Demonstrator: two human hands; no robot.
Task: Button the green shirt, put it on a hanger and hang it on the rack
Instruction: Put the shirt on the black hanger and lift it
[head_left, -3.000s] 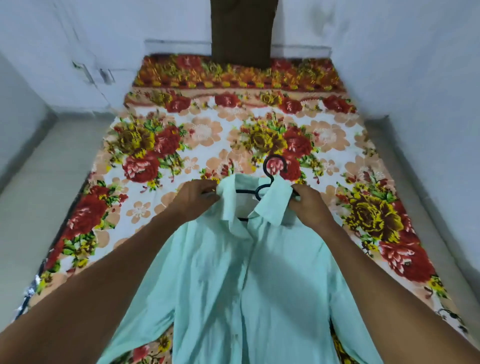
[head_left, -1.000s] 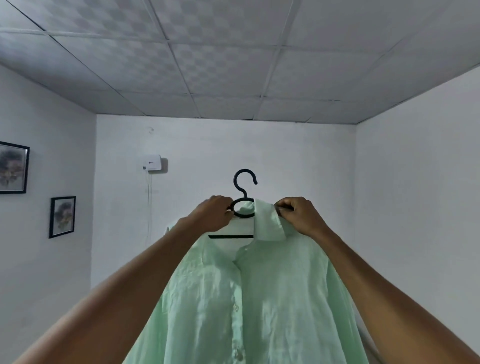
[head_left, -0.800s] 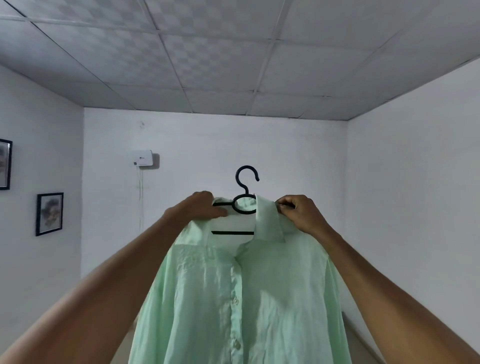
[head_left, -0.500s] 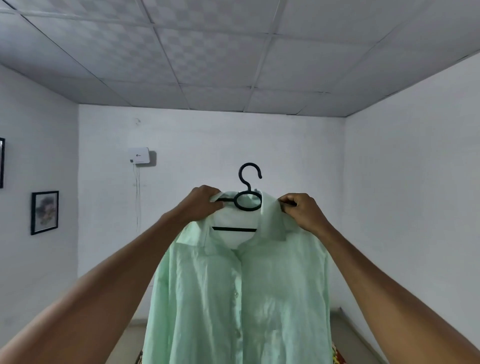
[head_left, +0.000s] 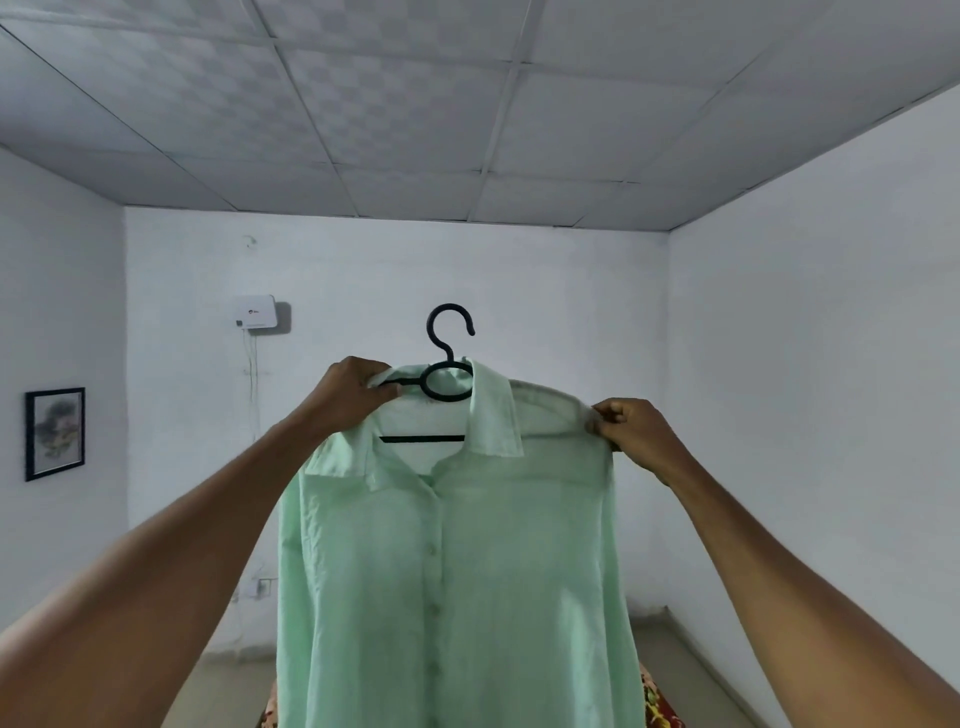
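The pale green shirt (head_left: 457, 571) hangs in the air in front of me on a black hanger (head_left: 449, 358), buttoned down its front, with the top of the collar open. The hanger's hook sticks up free above the collar. My left hand (head_left: 353, 395) grips the hanger's left arm together with the collar. My right hand (head_left: 636, 431) pinches the shirt's right shoulder at the hanger's end. No rack is in view.
White walls and a tiled ceiling surround me. A white box (head_left: 257, 312) with a cable is fixed to the far wall, and a framed picture (head_left: 54, 434) hangs on the left wall. A strip of the flowered bedspread (head_left: 657, 706) shows below the shirt.
The shirt on its hanger came up off the bed and is now held upright in the air. In the last half second my right hand slid from the collar out to the right shoulder.
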